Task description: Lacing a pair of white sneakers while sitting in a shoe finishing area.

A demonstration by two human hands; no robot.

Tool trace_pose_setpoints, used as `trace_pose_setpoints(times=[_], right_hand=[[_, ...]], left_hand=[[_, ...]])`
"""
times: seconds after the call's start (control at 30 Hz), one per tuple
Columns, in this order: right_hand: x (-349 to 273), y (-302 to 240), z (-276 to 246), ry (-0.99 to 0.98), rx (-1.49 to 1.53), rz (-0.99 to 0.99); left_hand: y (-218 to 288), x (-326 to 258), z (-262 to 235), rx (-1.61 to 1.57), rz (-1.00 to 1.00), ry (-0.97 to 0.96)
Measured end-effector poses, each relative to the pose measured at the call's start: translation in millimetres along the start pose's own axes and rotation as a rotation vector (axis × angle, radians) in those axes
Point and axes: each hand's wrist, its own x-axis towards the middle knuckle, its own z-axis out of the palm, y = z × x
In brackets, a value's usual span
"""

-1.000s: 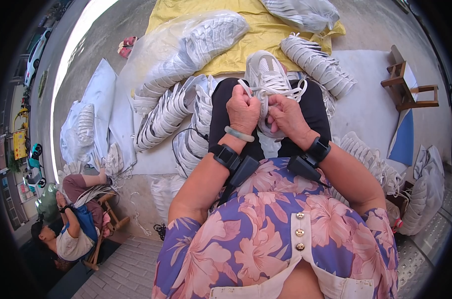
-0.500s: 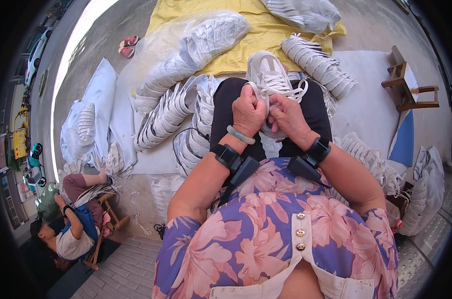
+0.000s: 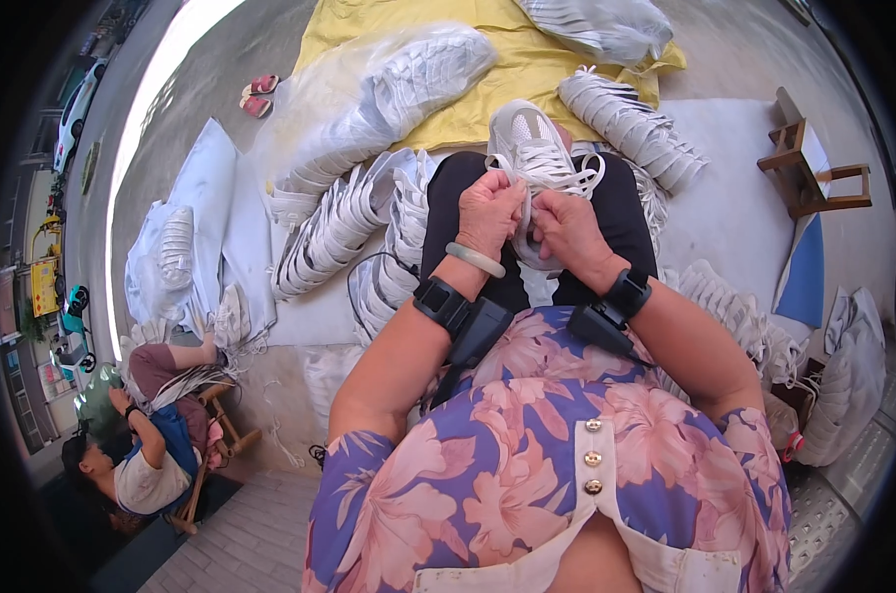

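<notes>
Left hand is tilting inward beside my right hand; both are closing tight, seemingly pinching laces; I'm apparently tying the shoe, next needing even pulling.

A white lace-up sneaker with a mesh toe and greyish-beige trim lies at 1 o'clock from the view's centre, laced side up, toe toward 12. Its flat white shoelace crosses the tongue, one loose loop bulging toward 3; it is perhaps unknotted, being partly hidden.
</notes>
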Motion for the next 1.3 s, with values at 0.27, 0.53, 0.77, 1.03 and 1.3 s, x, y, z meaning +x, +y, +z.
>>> trace_pose_setpoints(times=[0.27,0.53,0.77,1.03,1.3], right_hand=[[-67,3,-88,-0.153,-0.175,-0.061],[-79,26,-118,-0.04,-0.127,0.026],[-35,11,-76,0.243,-0.539,-0.446],[-17,15,-51,0.232,-0.657,-0.523],[-10,32,-44,0.227,-0.521,-0.5]], left_hand=[[13,-9,0,-0.281,-0.158,0.022],[13,-16,0,0.117,-0.084,0.141],[29,-30,22,0.554,0.602,0.139],[9,-16,50,1.011,0.492,-0.101],[-4,-8,49,1.024,0.48,0.022]])
